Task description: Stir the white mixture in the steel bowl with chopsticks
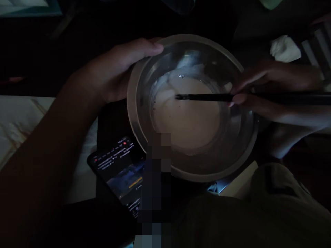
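Observation:
A metal mixing bowl is tilted toward me in the dim light, with a pale, batter-like liquid in its bottom. My left hand is closed on the bowl's upper left edge, thumb over the rim and fingers hidden behind the wall. Over the bowl's right side, my right hand pinches a pair of black chopsticks. Their wet, slightly blurred tips point left and meet the liquid near its middle. Streaks of the liquid coat the bowl's inner wall.
A lit phone lies below left of the bowl. Crumpled white tissue sits at the upper right. Pale marble-patterned surface shows at the left. Dark cloth fills the lower right, and a pixelated patch covers the bottom middle.

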### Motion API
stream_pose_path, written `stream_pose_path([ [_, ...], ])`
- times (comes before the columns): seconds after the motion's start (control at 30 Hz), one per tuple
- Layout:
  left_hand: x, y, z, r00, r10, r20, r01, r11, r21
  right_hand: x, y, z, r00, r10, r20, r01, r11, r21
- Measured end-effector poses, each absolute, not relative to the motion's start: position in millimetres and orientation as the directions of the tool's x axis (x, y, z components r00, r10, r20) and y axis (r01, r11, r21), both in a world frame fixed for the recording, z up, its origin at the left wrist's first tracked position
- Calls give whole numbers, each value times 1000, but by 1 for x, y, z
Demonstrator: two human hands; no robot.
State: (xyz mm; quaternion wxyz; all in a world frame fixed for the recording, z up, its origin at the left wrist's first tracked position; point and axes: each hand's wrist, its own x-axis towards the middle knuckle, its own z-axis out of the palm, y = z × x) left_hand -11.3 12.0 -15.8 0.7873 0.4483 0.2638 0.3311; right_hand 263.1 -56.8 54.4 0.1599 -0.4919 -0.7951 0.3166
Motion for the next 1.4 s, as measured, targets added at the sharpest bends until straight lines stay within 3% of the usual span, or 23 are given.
stream_pose_path([
  [0.13,-11,11,-15,637,763,-114,-286,371,883,284,-48,68,-610,782,-126,652,405,-641],
  [0.23,-10,10,-13,604,781,-160,-238,368,899,286,-40,69,-845,520,-126,465,596,-655],
  [0.3,-9,9,-12,589,789,-177,-225,370,901,277,-40,63,-910,406,-89,357,653,-668],
  [0.37,-9,8,-11,595,786,-167,-228,364,903,264,-44,56,-864,501,-58,410,631,-659],
  [0.47,-10,9,-11,619,771,-147,-226,354,907,254,-53,52,-620,785,-16,631,485,-606],
  [0.57,-10,10,-10,611,773,-170,-194,355,914,264,-54,61,-470,883,0,740,394,-545],
  [0.67,-10,10,-12,612,773,-164,-186,342,921,279,-45,70,-626,777,-72,694,513,-505],
  [0.8,-11,11,-14,625,768,-137,-218,341,914,274,-40,61,-849,524,-69,439,625,-646],
  [0.87,-11,10,-12,608,778,-159,-194,340,920,263,-45,52,-846,531,-56,427,611,-666],
  [1.03,-10,7,-7,630,762,-148,-189,335,923,263,-50,54,-662,749,12,613,551,-566],
  [1.27,-9,8,-11,592,791,-153,-208,333,920,284,-33,63,-884,454,-116,411,634,-655],
  [1.33,-9,8,-11,594,790,-152,-208,333,920,274,-37,55,-886,458,-80,383,623,-682],
  [1.4,-9,8,-11,603,784,-148,-211,335,918,263,-44,50,-836,549,-28,423,610,-670],
])
